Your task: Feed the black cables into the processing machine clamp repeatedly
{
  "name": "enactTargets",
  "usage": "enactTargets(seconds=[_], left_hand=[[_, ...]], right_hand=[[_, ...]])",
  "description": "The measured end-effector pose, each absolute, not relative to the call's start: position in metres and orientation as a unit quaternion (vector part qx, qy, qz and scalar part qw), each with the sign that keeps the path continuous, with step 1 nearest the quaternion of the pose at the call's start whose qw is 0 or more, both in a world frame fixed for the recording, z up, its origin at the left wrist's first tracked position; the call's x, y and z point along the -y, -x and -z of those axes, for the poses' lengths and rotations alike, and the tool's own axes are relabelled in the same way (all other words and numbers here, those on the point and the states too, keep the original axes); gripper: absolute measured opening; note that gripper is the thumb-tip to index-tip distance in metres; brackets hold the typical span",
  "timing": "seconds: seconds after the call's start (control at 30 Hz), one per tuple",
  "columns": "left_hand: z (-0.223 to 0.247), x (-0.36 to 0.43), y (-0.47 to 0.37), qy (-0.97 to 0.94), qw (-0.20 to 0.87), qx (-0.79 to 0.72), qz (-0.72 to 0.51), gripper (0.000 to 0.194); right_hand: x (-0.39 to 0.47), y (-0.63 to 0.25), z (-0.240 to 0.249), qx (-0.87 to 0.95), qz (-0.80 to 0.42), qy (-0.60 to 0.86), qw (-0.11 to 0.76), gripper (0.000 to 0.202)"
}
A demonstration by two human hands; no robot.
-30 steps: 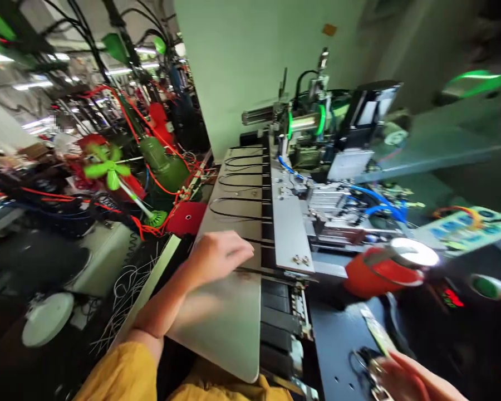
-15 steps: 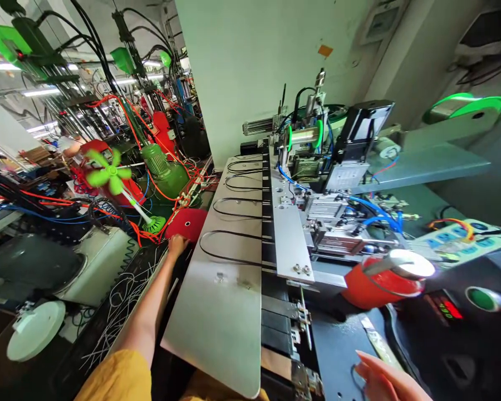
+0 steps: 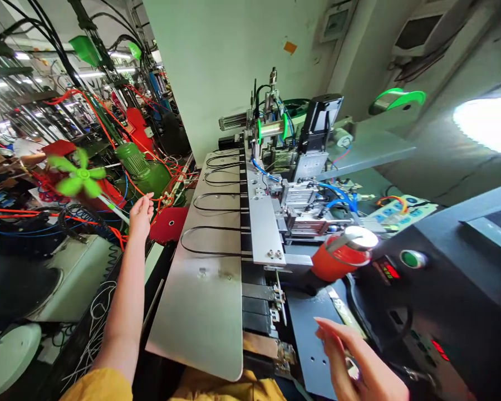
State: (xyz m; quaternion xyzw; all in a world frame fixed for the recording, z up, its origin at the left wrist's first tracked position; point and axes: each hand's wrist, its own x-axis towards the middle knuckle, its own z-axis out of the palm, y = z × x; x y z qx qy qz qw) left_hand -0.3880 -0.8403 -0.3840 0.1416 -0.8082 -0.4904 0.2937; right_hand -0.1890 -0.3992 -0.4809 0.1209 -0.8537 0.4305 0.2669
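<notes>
My left hand (image 3: pixel 142 214) is raised at the end of an outstretched arm, its fingers curled together. Whatever it may hold is too small to make out. It is above and beside a red panel with a round hole (image 3: pixel 172 224), near a spinning green fan (image 3: pixel 81 174). My right hand (image 3: pixel 353 359) is low at the right over a dark blue machine plate (image 3: pixel 307 320), thumb and fingertips drawn together; anything between them is hidden. Between my hands lies a metal plate (image 3: pixel 200 323), with several black cable loops (image 3: pixel 209 229) lying across its far part.
An orange-red container with a pale lid (image 3: pixel 338 259) stands on the machine at the right. Behind it are pneumatic cylinders (image 3: pixel 304 195) and a green-rimmed wire spool (image 3: pixel 272 129). A control box with a green button (image 3: pixel 413 258) is at far right. Loose white strands (image 3: pixel 96 317) lie at the left.
My left hand has lifted up and away from the red panel. My right hand has come further into view with its fingers closer together. The view has turned to the right.
</notes>
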Motion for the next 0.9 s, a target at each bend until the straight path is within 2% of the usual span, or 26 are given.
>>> enactTargets(seconds=[0.07,0.1,0.2,0.3,0.4,0.57,0.63,0.73,0.83,0.9], left_hand=[[0.364,0.793,0.374,-0.025,0.227,0.798,0.558,0.037],[0.359,0.764,0.363,0.056,0.159,0.793,0.585,0.033],[0.362,0.676,0.314,0.234,-0.051,0.837,0.492,0.023],[0.380,0.621,0.272,0.351,-0.078,0.848,0.389,0.023],[0.396,0.606,0.258,0.372,-0.093,0.843,0.378,0.024],[0.400,0.609,0.264,0.247,-0.342,0.764,0.489,0.031],[0.401,0.609,0.263,0.226,-0.321,0.766,0.509,0.027],[0.406,0.609,0.257,0.266,-0.194,0.820,0.467,0.021],[0.413,0.610,0.252,0.341,-0.079,0.857,0.379,0.019],[0.415,0.609,0.250,0.368,-0.036,0.863,0.346,0.019]], right_hand=[[0.405,0.190,0.479,0.842,-0.457,-0.121,0.261,0.017],[0.409,0.191,0.476,0.834,-0.478,-0.115,0.250,0.017],[0.424,0.191,0.466,0.801,-0.563,-0.077,0.191,0.018],[0.438,0.194,0.455,0.764,-0.622,-0.054,0.161,0.014],[0.442,0.197,0.451,0.760,-0.620,-0.070,0.181,0.007],[0.441,0.193,0.461,0.759,-0.583,-0.146,0.248,0.019],[0.442,0.193,0.464,0.750,-0.604,-0.116,0.244,0.019],[0.443,0.193,0.465,0.732,-0.656,-0.059,0.177,0.005],[0.439,0.192,0.460,0.747,-0.655,-0.046,0.108,0.017],[0.437,0.192,0.457,0.757,-0.645,-0.040,0.096,0.020]])
